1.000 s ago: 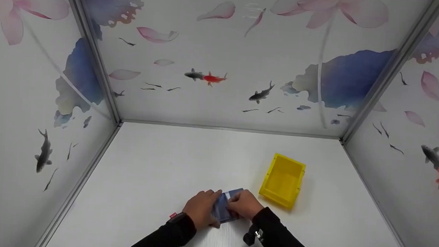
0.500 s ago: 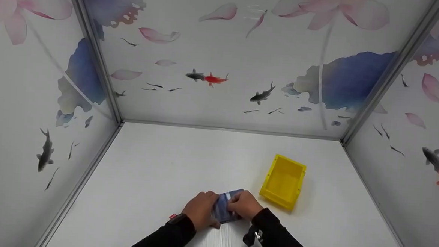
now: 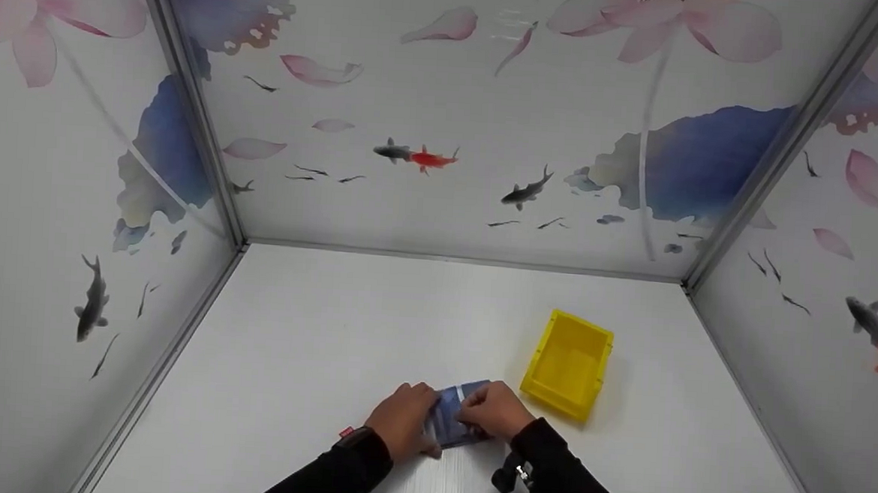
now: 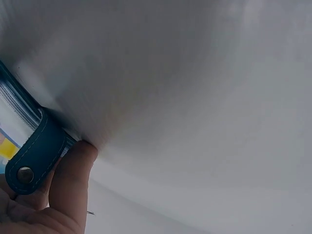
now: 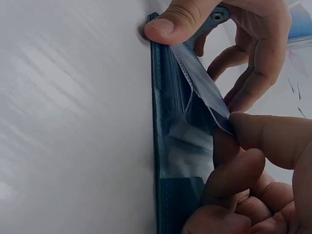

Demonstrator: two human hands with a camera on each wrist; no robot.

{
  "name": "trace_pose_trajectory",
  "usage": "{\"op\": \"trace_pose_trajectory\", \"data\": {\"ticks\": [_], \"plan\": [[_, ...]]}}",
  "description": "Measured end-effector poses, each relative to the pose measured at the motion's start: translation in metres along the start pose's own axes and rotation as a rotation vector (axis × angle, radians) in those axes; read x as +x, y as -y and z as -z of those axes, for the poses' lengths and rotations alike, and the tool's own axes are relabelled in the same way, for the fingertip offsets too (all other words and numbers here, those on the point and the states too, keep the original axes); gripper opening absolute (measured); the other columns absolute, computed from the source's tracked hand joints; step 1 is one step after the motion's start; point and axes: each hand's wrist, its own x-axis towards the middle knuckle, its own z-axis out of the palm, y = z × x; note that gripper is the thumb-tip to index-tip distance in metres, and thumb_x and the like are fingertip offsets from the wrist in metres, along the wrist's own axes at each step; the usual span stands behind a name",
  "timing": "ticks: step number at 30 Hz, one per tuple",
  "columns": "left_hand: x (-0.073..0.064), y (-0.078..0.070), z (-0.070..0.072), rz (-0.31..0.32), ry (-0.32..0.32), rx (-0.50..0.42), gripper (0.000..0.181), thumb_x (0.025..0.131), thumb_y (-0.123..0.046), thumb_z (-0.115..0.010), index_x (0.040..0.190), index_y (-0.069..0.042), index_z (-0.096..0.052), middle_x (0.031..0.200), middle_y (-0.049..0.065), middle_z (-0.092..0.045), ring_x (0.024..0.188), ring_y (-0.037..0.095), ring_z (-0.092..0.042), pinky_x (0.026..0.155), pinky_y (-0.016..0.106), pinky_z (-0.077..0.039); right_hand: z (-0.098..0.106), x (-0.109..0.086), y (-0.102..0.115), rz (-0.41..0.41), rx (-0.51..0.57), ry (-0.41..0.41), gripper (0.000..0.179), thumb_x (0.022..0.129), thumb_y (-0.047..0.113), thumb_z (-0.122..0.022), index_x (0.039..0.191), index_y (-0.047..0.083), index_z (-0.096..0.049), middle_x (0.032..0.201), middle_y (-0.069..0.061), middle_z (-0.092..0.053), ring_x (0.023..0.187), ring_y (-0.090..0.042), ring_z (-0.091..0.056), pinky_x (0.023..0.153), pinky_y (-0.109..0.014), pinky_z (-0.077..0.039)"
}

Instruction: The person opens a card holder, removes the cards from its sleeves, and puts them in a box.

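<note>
A teal card holder (image 3: 446,421) with clear plastic sleeves lies open on the white table between my hands. My left hand (image 3: 402,421) grips its left side; in the right wrist view the thumb presses on the edge near the sleeves. The holder's snap strap (image 4: 38,158) sticks out beside the left fingers in the left wrist view. With thumb and forefinger, my right hand (image 3: 502,413) pinches the free edge of a plastic sleeve (image 5: 207,97), lifted away from the others. Whether a card is inside that sleeve I cannot tell.
A yellow plastic bin (image 3: 568,358) stands on the table (image 3: 330,323) just beyond my right hand, with nothing visible inside. White panels printed with flowers and fish enclose the table at the back (image 3: 440,224), left and right, joined by metal frame posts.
Both hands keep their hold. The right hand and the card holder's right part have shifted very slightly right and down in the head view, which itself has moved a little.
</note>
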Motion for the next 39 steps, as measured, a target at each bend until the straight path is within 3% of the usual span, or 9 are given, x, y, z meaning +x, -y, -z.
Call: {"op": "trace_pose_trajectory", "data": {"ticks": [4,10,14,24,30,39], "plan": [[0.000,-0.001,0.000,-0.014,0.002,0.010,0.087,0.075,-0.043,-0.107,0.147,-0.010,-0.072,0.134,0.005,-0.077,0.114,0.021,-0.066,0.102,0.039,-0.060,0.004,-0.003,0.000,-0.013,-0.009,-0.035,0.008,0.090,0.011,-0.088,0.089,0.006,-0.083,0.078,0.005,-0.070,0.067,-0.010,-0.060,0.060,-0.024,-0.048],[0.000,0.000,-0.001,-0.037,-0.009,0.043,0.075,0.073,-0.046,-0.108,0.129,-0.008,-0.077,0.130,0.005,-0.076,0.112,0.024,-0.067,0.098,0.038,-0.061,0.013,-0.010,0.007,-0.068,0.006,-0.071,0.008,0.092,0.012,-0.088,0.094,0.006,-0.083,0.087,0.000,-0.072,0.074,-0.014,-0.063,0.064,-0.026,-0.052],[0.000,0.001,-0.004,-0.033,-0.013,0.045,0.069,0.072,-0.047,-0.108,0.122,-0.008,-0.078,0.130,0.005,-0.076,0.112,0.025,-0.067,0.096,0.038,-0.061,0.017,-0.015,0.013,-0.048,-0.025,-0.085,0.008,0.093,0.011,-0.087,0.092,0.005,-0.082,0.087,-0.001,-0.071,0.075,-0.015,-0.063,0.065,-0.026,-0.052],[0.000,0.000,-0.004,-0.006,-0.008,0.044,0.069,0.073,-0.045,-0.107,0.123,-0.009,-0.078,0.129,0.004,-0.075,0.108,0.020,-0.064,0.092,0.037,-0.060,0.032,-0.024,0.022,-0.041,-0.107,-0.147,0.010,0.094,0.014,-0.089,0.093,0.006,-0.083,0.088,-0.002,-0.074,0.081,-0.018,-0.063,0.071,-0.030,-0.053],[-0.001,-0.002,0.000,-0.001,-0.008,0.030,0.067,0.072,-0.044,-0.108,0.122,-0.009,-0.078,0.125,0.003,-0.075,0.102,0.017,-0.059,0.087,0.034,-0.057,0.056,-0.025,0.023,-0.086,-0.132,-0.201,0.008,0.097,0.015,-0.088,0.099,0.007,-0.087,0.092,-0.003,-0.080,0.088,-0.022,-0.066,0.081,-0.034,-0.056],[-0.001,-0.002,-0.002,0.010,0.007,0.029,0.073,0.075,-0.045,-0.106,0.132,-0.009,-0.078,0.133,0.004,-0.075,0.106,0.017,-0.060,0.091,0.033,-0.058,0.112,-0.030,0.024,-0.169,-0.137,-0.250,0.022,0.106,0.021,-0.080,0.117,0.004,-0.087,0.109,-0.008,-0.081,0.102,-0.025,-0.065,0.089,-0.033,-0.056]]}}
